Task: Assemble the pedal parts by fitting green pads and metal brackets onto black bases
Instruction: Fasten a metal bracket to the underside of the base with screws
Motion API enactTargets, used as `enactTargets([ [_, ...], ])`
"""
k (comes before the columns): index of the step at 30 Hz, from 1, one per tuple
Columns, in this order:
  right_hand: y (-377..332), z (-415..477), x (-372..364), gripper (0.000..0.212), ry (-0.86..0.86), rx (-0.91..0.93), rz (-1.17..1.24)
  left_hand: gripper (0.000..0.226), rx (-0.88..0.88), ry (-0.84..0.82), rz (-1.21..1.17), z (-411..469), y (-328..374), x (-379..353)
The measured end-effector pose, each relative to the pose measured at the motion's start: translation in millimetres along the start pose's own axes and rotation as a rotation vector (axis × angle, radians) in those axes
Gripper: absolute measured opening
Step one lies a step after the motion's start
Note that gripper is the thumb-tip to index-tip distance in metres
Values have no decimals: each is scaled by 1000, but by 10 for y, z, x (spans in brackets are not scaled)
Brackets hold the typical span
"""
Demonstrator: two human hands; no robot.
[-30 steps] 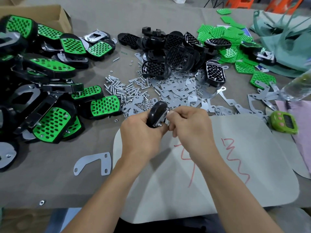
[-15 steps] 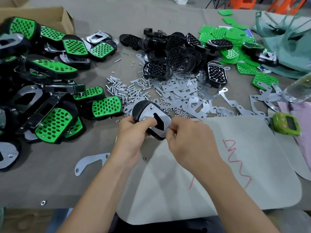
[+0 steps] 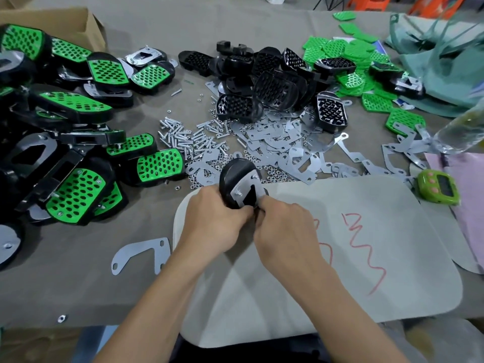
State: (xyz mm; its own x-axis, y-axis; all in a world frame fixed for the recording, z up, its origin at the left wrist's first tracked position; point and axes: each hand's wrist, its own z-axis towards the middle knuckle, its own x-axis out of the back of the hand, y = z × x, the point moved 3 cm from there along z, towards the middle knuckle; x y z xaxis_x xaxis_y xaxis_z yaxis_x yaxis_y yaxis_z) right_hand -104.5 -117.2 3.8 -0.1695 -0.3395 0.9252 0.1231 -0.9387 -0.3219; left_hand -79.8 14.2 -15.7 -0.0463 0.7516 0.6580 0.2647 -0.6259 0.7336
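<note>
Glossy black plastic base (image 3: 230, 176) carries a matt grey metal bracket (image 3: 243, 189). Shiny metal screws (image 3: 183, 137) lie on dull grey cloth (image 3: 78, 258). Cardboard box (image 3: 86, 24) sits behind.

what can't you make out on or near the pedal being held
Head view only:
- The held pedal's pad side: turned away, only its metal plate shows.
- Any nut under the right hand: the hand covers it.
- The green timer's display: too small.
- The bottle, right edge: blurred, cut off.
</note>
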Motion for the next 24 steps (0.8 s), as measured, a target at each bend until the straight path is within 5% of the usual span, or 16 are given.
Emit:
enactTargets([
  [4,28,-70,-123,10,35,-67,96,38,-37,26,37,-46,67,-21],
  [7,46,-79,-216,36,1,-183,120,37,-45,16,65,-33,72,-16],
  [11,68,-55,-236,23,16,-351,196,35,-24,35,70,-45,102,-23],
  [17,20,-40,-37,28,134,-37,42,31,87,55,-10,-36,61,-62],
  [20,102,-16,-114,25,10,-187,222,30,112,20,-32,-19,36,-67],
  [24,322,119,-3,13,-125,-310,561,23,136,-143,-496,-1,21,29],
])
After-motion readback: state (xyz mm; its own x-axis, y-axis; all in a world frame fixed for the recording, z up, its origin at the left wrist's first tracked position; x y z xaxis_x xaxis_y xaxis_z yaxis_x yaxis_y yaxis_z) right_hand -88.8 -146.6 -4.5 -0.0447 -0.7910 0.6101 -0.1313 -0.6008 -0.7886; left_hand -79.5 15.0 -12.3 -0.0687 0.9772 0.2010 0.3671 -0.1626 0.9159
